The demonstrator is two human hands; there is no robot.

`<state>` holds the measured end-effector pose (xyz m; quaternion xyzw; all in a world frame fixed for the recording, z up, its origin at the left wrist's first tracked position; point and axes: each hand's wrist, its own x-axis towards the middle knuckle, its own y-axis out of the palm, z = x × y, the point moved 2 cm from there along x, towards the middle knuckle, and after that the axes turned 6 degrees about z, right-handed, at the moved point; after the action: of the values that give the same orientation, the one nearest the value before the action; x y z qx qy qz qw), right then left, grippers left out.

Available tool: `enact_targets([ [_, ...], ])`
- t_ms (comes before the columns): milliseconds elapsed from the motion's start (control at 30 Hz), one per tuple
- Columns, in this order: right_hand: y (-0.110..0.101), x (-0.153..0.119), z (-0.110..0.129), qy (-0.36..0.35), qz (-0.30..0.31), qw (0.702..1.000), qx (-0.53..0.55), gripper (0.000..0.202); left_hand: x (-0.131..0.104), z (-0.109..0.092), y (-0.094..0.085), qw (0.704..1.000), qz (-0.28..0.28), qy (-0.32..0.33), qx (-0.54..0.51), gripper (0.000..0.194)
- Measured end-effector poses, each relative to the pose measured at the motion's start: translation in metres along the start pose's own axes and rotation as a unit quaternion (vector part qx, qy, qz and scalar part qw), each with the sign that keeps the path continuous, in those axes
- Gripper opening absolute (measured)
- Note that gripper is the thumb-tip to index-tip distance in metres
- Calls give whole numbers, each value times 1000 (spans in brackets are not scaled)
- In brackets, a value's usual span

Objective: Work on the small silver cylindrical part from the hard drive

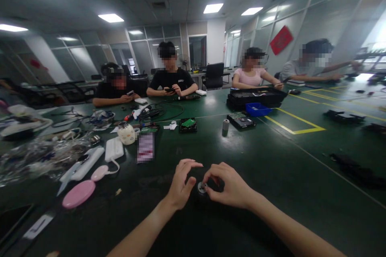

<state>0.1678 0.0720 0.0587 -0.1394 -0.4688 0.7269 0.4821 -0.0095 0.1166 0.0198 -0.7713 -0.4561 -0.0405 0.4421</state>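
A small round metal part (201,188) with a silvery top stands on the dark green table between my hands. The thumb and forefinger of my right hand (226,184) meet at its right edge in a pinch; anything tiny between the fingertips cannot be made out. My left hand (183,184) hovers just left of the part, fingers apart and holding nothing. Farther forward, a small grey cylinder (226,125) stands upright, and a hard drive with a green board (188,124) lies left of it.
At the left are a pink round lid (79,194), a white jar (126,133), white devices and plastic bags (45,152). A blue tray (258,109), black case (256,97) and another hard drive (241,120) lie ahead. Several people sit across the table (271,160).
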Motion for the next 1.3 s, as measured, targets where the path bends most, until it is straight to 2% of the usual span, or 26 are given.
enact_targets([
  [100, 0, 0, -1, -7, -4, 1000, 0, 10, -4, -13, 1, 999, 22, 23, -33, 79],
  [267, -2, 2, -1, -15, -12, 1000, 1, 8, -6, -24, 11, 998, 46, 6, -44, 62],
  [567, -3, 1, 2, -12, -11, 1000, -1, 8, -4, -19, 17, 995, 85, -52, -14, 37],
  [867, -4, 2, -1, -9, -17, 1000, -13, 10, -5, -15, 19, 992, 100, -74, 18, 38],
  [1067, -12, 3, -15, 25, -30, 998, -46, 9, -4, -18, 17, 989, 93, -94, 67, 43],
  [1300, -8, 7, -39, 45, 24, 995, -82, 9, -4, -30, 12, 977, 114, -121, 134, 35],
])
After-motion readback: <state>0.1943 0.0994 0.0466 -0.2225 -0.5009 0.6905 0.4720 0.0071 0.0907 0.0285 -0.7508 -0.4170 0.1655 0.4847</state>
